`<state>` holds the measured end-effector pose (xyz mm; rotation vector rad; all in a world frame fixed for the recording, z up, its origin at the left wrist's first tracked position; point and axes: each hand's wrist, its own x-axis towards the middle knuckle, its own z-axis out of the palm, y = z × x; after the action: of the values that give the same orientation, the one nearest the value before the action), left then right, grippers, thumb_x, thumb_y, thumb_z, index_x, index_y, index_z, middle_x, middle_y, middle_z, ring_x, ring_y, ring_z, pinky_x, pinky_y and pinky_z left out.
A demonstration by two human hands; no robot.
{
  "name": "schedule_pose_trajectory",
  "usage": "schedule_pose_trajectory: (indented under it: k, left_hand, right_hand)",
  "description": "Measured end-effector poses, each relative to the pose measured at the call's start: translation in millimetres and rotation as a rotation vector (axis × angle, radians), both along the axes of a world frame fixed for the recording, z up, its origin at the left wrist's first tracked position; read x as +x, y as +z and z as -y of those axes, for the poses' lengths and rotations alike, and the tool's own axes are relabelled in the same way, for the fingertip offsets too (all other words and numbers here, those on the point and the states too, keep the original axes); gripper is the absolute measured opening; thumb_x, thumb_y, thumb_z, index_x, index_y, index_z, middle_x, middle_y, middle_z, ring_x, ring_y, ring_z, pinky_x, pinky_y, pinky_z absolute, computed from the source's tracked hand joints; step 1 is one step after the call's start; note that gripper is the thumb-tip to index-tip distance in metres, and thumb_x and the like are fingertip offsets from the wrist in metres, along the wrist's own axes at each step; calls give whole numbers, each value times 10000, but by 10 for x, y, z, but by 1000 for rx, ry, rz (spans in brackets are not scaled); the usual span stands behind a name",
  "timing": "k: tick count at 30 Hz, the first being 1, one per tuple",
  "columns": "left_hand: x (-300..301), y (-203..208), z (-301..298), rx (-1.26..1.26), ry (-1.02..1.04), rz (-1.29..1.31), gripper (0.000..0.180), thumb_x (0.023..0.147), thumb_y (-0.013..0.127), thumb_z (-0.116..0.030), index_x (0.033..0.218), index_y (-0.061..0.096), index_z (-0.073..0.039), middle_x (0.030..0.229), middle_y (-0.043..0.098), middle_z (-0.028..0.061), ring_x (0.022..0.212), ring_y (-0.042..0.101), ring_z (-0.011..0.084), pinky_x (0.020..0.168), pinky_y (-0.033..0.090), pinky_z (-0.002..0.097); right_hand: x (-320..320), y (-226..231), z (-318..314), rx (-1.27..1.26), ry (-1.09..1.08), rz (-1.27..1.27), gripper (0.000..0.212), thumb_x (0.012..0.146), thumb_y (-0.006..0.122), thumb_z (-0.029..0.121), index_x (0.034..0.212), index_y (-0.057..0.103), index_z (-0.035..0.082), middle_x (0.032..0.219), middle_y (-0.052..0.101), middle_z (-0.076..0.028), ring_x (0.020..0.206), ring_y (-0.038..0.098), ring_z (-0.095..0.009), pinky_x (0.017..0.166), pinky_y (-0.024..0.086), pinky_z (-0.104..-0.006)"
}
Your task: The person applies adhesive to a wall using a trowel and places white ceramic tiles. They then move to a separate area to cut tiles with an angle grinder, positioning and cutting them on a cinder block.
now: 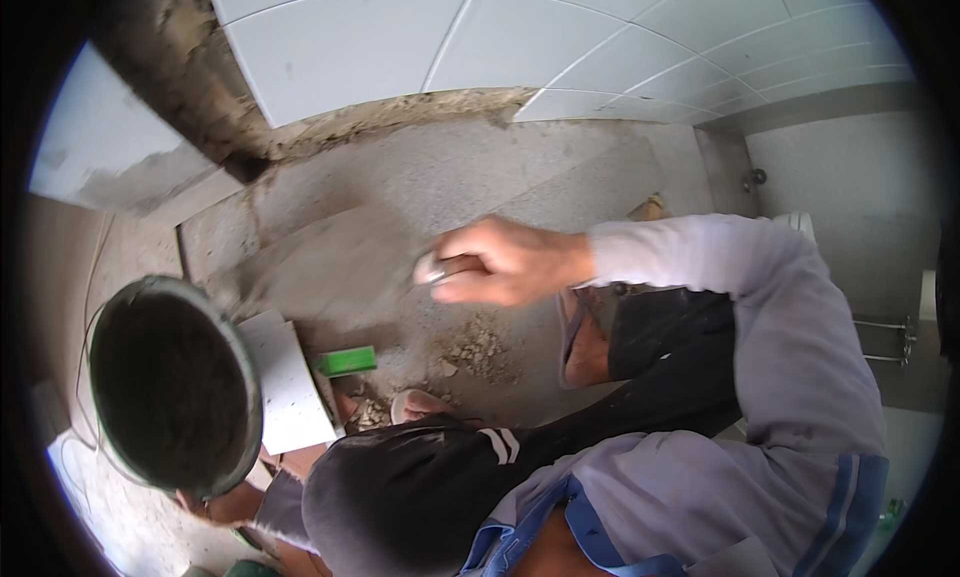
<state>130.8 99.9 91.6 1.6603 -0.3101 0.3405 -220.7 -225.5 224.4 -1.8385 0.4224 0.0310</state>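
My right hand is closed around the handle of a trowel, out over the floor in the middle of the view. Motion smears its broad grey blade, which reaches left toward the bucket. A dark round bucket of grey mortar stands tilted at the left. At its near rim my left hand grips the edge; most of the fingers are hidden behind it.
White tiles cover the wall ahead, above a rough bare strip. Beside the bucket lie a white tile piece and a green box. Rubble is scattered near my feet. A grey cabinet panel stands at the right.
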Motion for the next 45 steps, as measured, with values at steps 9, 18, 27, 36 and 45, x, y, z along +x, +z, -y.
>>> schedule_pose_trajectory:
  k: [9, 18, 27, 36, 45]
  left_hand:
    - [146, -32, -140, 54, 2, -76, 385, 897, 622, -194, 1210, 589, 28, 1190, 614, 172, 1104, 602, 282, 1003, 469, 382]
    - [222, -101, -222, 86, 32, -67, 395, 908, 611, -208, 1223, 577, 27, 1204, 604, 174, 1117, 593, 285, 1006, 464, 390]
    - [248, -201, -208, 90, 24, -86, 405, 918, 600, -221, 1237, 565, 26, 1218, 594, 177, 1130, 584, 288, 1008, 458, 398]
    - [284, -272, -280, 80, 43, -81, 416, 928, 588, -235, 1251, 553, 25, 1233, 583, 179, 1142, 575, 291, 1011, 453, 405]
    - [209, -309, -302, 75, 45, -86, 426, 938, 577, -248, 1264, 541, 24, 1247, 573, 181, 1155, 566, 294, 1014, 448, 413]
  right_hand:
    - [-1713, -102, 531, 42, -613, -546, 256, 964, 622, 288, 977, 551, 42, 643, 456, 43, 507, 463, -56, 434, 378, -249]
    - [-1637, -525, 811, 282, -970, -517, 236, 958, 619, 269, 906, 512, 65, 719, 522, -6, 512, 498, -95, 431, 419, -268]
    - [-1007, -581, 430, 803, -1379, -139, 188, 975, 595, 272, 951, 512, 105, 779, 526, -17, 622, 527, -126, 516, 474, -326]
    - [-594, -652, 245, 697, -1301, -177, 175, 1009, 547, 235, 976, 453, 91, 812, 486, -35, 607, 529, -147, 494, 490, -354]
    - [-515, -639, 284, 646, -1506, 3, 188, 992, 584, 254, 995, 482, 96, 843, 504, -38, 660, 536, -151, 505, 473, -319]
